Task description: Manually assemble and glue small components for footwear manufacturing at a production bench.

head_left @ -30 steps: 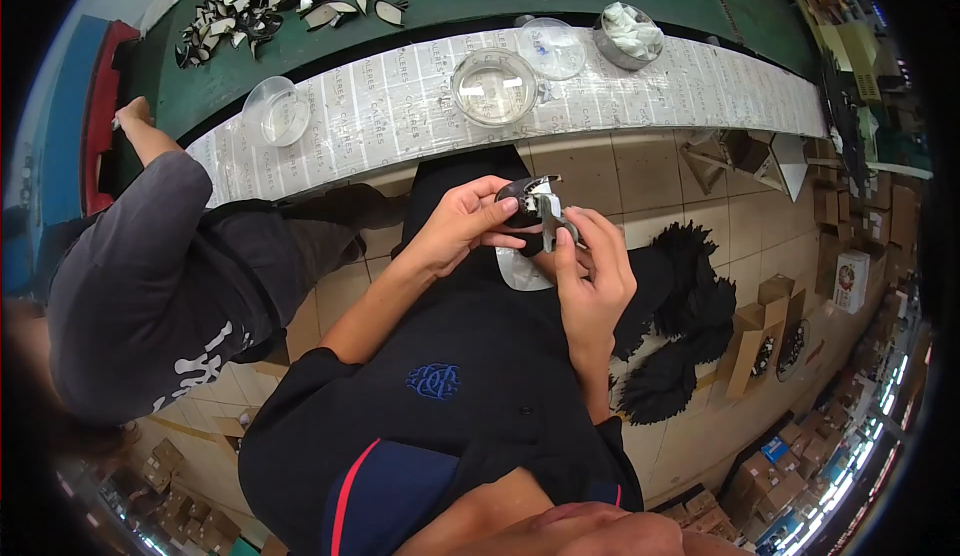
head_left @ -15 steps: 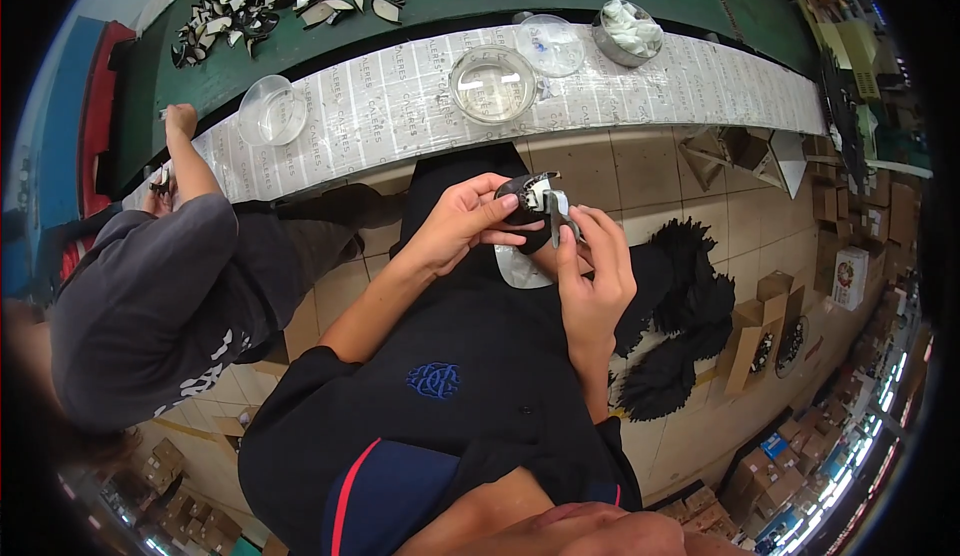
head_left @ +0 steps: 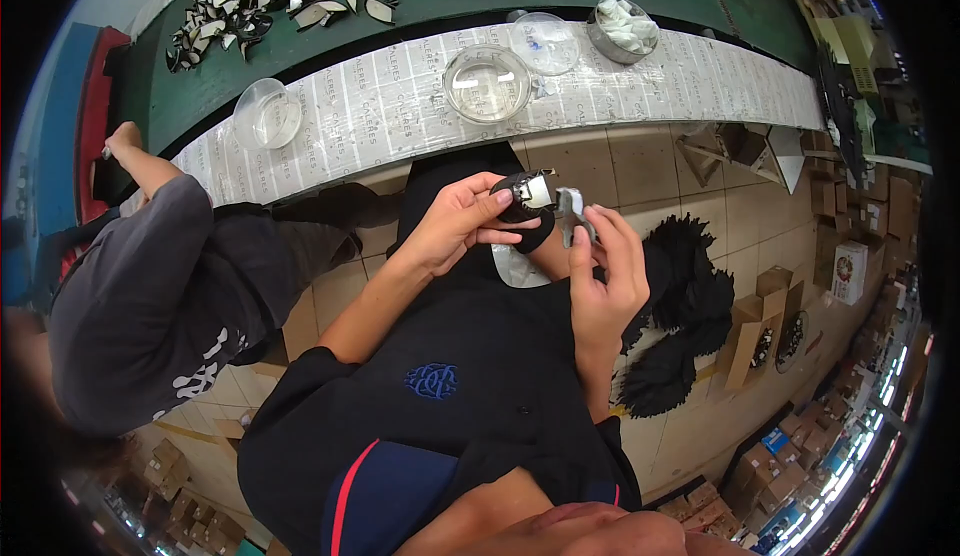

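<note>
My left hand (head_left: 455,221) grips a small black piece with a pale face (head_left: 527,195) in front of my chest. My right hand (head_left: 603,271) holds a small grey strip-like piece (head_left: 573,218) upright between thumb and fingers, right beside the black piece. The two pieces nearly touch. More pale and black material lies on my lap under the hands, partly hidden.
A bench edge covered with printed paper (head_left: 380,106) carries clear bowls (head_left: 487,83) and a metal bowl (head_left: 621,28). Several black and white cut pieces (head_left: 270,1) lie on the green top. A person in grey (head_left: 150,286) bends at my left. Black piles (head_left: 680,316) and boxes sit on the tiled floor.
My hands have stayed close together, with the pieces turned slightly. The person at my left has reached an arm farther up toward the bench's left end.
</note>
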{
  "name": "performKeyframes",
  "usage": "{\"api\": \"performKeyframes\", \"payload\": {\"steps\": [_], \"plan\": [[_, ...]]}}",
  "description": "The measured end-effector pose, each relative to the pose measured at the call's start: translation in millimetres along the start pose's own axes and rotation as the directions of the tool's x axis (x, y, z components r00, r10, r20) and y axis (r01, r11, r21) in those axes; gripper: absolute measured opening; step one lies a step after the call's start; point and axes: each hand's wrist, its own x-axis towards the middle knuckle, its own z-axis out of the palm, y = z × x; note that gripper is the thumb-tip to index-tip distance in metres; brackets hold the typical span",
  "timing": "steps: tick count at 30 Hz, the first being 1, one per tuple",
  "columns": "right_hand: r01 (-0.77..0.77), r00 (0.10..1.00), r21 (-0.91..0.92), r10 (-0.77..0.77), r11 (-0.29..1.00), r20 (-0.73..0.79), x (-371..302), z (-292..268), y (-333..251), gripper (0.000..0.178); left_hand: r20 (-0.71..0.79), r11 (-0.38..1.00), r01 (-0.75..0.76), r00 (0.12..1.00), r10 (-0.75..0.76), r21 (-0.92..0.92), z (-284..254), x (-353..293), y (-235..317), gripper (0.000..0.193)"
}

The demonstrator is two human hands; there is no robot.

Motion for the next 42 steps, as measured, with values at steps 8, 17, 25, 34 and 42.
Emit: {"api": "performKeyframes", "payload": {"steps": [8,17,25,34,42], "plan": [[0.059,0.995,0.087,-0.066,0.994,0.074,-1,15,-5,0.024,-0.022,1.000,0.005,1.000,-0.005,-0.008,-2,1,-2,0.027],[0.065,0.998,-0.028,-0.065,0.997,0.028,0,14,0,0.021,-0.025,1.000,-0.006,1.000,0.006,0.018,-2,1,0,0.030],[0.003,0.997,-0.122,-0.013,0.992,-0.081,9,0,17,0.021,-0.019,1.000,-0.006,1.000,0.006,0.006,-4,1,0,0.033],[-0.379,0.892,0.173,0.409,0.909,-0.192,-7,-35,92,0.018,0.077,0.990,0.024,0.997,-0.013,-0.141,-5,-4,6,0.037],[-0.606,0.652,0.458,0.736,0.651,-0.183,-70,-49,210,0.025,0.529,0.656,0.293,0.826,0.192,-0.695,9,-18,-4,0.050]]}}
